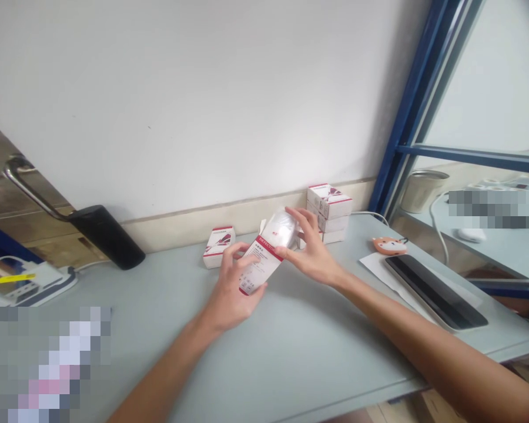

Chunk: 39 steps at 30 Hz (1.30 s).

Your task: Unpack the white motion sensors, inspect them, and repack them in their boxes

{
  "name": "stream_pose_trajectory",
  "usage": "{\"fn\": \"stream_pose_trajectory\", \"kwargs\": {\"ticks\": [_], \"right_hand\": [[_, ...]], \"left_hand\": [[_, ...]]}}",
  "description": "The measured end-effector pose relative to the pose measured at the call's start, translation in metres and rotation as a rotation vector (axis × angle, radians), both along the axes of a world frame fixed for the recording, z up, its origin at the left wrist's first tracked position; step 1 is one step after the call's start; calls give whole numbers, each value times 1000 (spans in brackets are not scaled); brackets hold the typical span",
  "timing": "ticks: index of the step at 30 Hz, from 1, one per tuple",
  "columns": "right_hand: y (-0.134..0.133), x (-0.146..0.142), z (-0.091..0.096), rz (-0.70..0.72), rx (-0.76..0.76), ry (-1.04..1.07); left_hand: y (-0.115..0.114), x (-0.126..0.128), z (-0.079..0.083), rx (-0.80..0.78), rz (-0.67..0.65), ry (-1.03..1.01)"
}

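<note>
A white and red detector box (259, 267) is tilted above the grey table, its upper end open. My left hand (233, 285) is wrapped round the lower part of this box. Out of the open end sticks a white rounded detector in clear plastic wrap (281, 228). My right hand (311, 249) closes on that wrapped detector, fingers on its far side and thumb near the box's edge. Behind my left hand a similar small box (218, 244) stands on the table. Near my right hand is a stack of such boxes (329, 211) against the wall.
On the right lie a black-screened phone-like device (434, 291), a white sheet (379, 267) and an orange animal-shaped item (388, 245). A black cylinder on a metal handle (108, 235) leans at left, beside a power strip (35, 288). A blue frame (405, 129) borders the table's right side.
</note>
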State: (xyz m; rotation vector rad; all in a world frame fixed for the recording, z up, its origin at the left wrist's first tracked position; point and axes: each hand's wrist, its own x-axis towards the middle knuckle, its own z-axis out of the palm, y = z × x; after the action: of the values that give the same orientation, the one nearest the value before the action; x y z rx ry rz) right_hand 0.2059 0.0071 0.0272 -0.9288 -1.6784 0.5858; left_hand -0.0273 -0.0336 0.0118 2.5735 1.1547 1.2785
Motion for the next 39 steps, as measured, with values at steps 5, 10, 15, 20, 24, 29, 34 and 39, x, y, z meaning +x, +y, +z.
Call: {"fn": "stream_pose_trajectory", "kwargs": {"ticks": [5,10,15,20,24,29,34,39], "right_hand": [[-8,0,2,88,181,-99],[-22,-5,7,142,213,-246],[-31,-2,23,220,287,-253],[-18,6,25,17,426,-50],[14,24,8,-418,350,-253],[37,32,-23,-479,238,-763],[42,30,-30,-501,204,-761],[24,26,0,-568,377,-296]], "left_hand": [[3,3,-5,-44,19,-93],[6,2,-12,-55,36,-192],[1,2,-9,-87,20,-179],[-4,6,4,-364,131,-278],[-5,9,0,-319,125,-313],[-7,10,-11,-154,71,-212],[-10,12,-11,-79,39,-173],[-8,13,-15,-116,94,-234]]}}
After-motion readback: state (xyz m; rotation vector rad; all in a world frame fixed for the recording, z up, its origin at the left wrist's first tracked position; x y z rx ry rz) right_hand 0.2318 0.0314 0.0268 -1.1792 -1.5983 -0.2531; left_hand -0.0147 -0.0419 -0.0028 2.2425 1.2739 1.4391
